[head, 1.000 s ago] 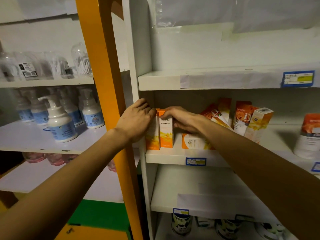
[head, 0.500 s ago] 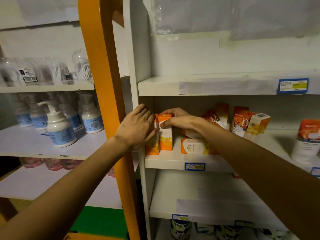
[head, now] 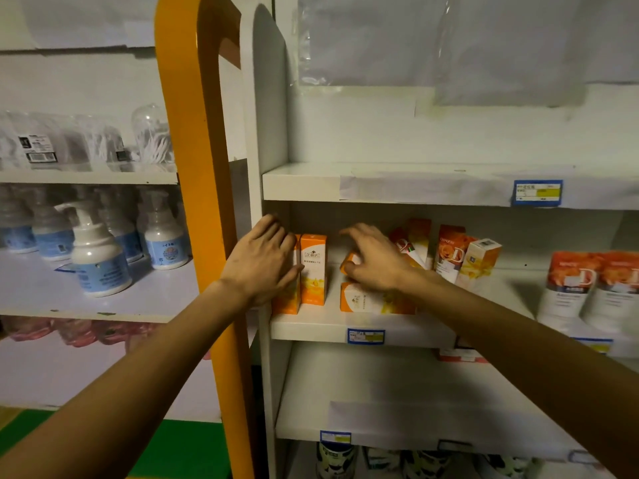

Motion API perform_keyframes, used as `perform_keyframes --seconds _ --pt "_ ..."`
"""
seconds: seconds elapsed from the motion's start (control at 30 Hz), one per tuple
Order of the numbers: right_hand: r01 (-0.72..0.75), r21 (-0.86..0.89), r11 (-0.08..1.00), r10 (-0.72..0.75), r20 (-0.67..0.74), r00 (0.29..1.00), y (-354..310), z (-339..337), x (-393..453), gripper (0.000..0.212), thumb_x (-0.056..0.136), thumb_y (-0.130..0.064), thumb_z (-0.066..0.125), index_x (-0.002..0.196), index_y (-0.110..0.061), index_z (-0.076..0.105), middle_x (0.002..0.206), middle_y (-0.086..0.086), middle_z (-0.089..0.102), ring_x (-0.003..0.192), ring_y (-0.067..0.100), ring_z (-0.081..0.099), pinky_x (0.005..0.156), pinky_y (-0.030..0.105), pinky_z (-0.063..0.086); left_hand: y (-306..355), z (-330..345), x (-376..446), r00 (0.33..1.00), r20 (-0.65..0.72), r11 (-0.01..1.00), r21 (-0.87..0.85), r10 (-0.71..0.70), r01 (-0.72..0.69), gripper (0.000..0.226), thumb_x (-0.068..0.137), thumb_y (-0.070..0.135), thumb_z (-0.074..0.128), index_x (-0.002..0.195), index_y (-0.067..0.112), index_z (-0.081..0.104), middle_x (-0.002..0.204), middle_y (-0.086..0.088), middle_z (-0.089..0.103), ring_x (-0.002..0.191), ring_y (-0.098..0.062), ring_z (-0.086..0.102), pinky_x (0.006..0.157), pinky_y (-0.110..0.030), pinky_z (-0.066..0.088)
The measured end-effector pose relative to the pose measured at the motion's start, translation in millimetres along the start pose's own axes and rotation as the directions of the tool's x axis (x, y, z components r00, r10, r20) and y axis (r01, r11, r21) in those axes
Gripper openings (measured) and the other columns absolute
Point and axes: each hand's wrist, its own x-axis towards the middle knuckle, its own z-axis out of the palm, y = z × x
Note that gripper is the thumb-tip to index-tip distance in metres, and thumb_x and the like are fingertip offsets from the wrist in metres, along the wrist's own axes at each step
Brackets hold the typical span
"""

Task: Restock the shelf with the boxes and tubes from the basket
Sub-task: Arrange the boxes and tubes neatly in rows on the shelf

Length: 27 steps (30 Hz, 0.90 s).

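I'm reaching both arms fwd toward the middle shelf (head: 311, 328). L hand (head: 261, 262) is lying flat, fingers straight, at its left end. R hand (head: 375, 259) is hovering palm-down w/ fingers loosely curled, just right of it.

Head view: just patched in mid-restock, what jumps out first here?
Two bare arms reach into the white middle shelf: the left hand rests flat against two upright orange-and-white cardboard boxes at its left end. The right hand hovers with curled fingers over orange boxes lying flat. A tall orange curved frame post cuts through the view, with white pump bottles with blue labels on the shelf to its left.
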Motion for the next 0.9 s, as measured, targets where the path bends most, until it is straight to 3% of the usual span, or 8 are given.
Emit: perform_keyframes --seconds 0.1,0.2,0.43,0.57,0.67,0.8,0.9 --pt "0.012 -0.198 0.980 0.002 0.067 0.998 16 0 -18 0.057 0.089 -0.047 0.064 0.140 -0.025 0.051 0.155 0.005 0.033 0.146 0.026 0.022 0.118 0.043 0.024 2 0 1 0.999 0.027 1.000 0.001 -0.017 0.017 0.084 0.096 0.069 0.011 0.139 0.009 0.050 0.138 -0.014 0.056 0.138 -0.030 0.042 0.123 -0.043 0.004" --pt "0.039 -0.280 0.959 -0.006 0.115 0.993 24 15 -33 0.054 0.089 -0.057 0.057 0.137 -0.032 0.056 0.161 0.003 0.023 0.151 0.029 0.007 0.121 0.047 0.010 2 -4 1 0.999 0.047 1.000 0.016 -0.010 0.009 0.086 0.094 0.071 0.013 0.143 0.008 0.045 0.142 -0.015 0.053 0.141 -0.031 0.038 0.124 -0.044 0.004" --pt "0.018 -0.457 0.889 0.011 0.060 0.998 17 44 -40 0.054 0.091 -0.053 0.056 0.140 -0.028 0.055 0.166 0.009 0.004 0.152 0.032 -0.009 0.121 0.050 -0.001 1 -12 -3 0.995 0.104 1.000 -0.015 0.015 -0.013 0.090 0.090 0.076 0.029 0.151 0.009 0.033 0.153 -0.014 0.041 0.148 -0.030 0.026 0.122 -0.042 -0.005" --pt "-0.026 -0.360 0.932 0.020 -0.020 1.000 15 41 -40 0.051 0.088 -0.052 0.062 0.134 -0.031 0.059 0.165 0.005 0.014 0.152 0.030 -0.004 0.122 0.048 0.004 -1 -14 -4 0.992 0.128 0.999 -0.030 0.020 -0.017 0.100 0.085 0.082 0.028 0.153 0.008 0.029 0.156 -0.015 0.037 0.149 -0.030 0.022 0.122 -0.041 -0.008" --pt "-0.021 -0.264 0.964 -0.009 -0.113 0.994 14 29 -40 0.049 0.086 -0.055 0.063 0.128 -0.031 0.062 0.154 0.004 0.035 0.147 0.027 0.017 0.118 0.044 0.018 -2 -12 -2 0.991 0.129 1.000 -0.019 0.018 -0.015 0.107 0.081 0.086 0.025 0.152 0.006 0.030 0.154 -0.015 0.038 0.149 -0.031 0.023 0.123 -0.042 -0.008" --pt "-0.014 -0.139 0.990 -0.018 -0.225 0.974 7 14 -37 0.047 0.084 -0.055 0.065 0.122 -0.028 0.064 0.124 -0.004 0.056 0.117 0.017 0.044 0.093 0.034 0.039 0 -10 -1 0.992 0.129 1.000 -0.020 0.005 -0.003 0.112 0.078 0.089 0.025 0.151 0.005 0.030 0.154 -0.016 0.038 0.149 -0.031 0.022 0.123 -0.043 -0.008" --pt "-0.080 0.168 0.983 0.124 -0.267 0.956 -4 14 -34 0.044 0.083 -0.047 0.074 0.119 -0.025 0.063 0.113 -0.006 0.060 0.100 0.009 0.054 0.079 0.025 0.047 1 -9 0 0.992 0.129 1.000 -0.027 0.004 0.000 0.113 0.077 0.090 0.025 0.151 0.005 0.030 0.154 -0.016 0.038 0.149 -0.031 0.022 0.124 -0.045 -0.005"
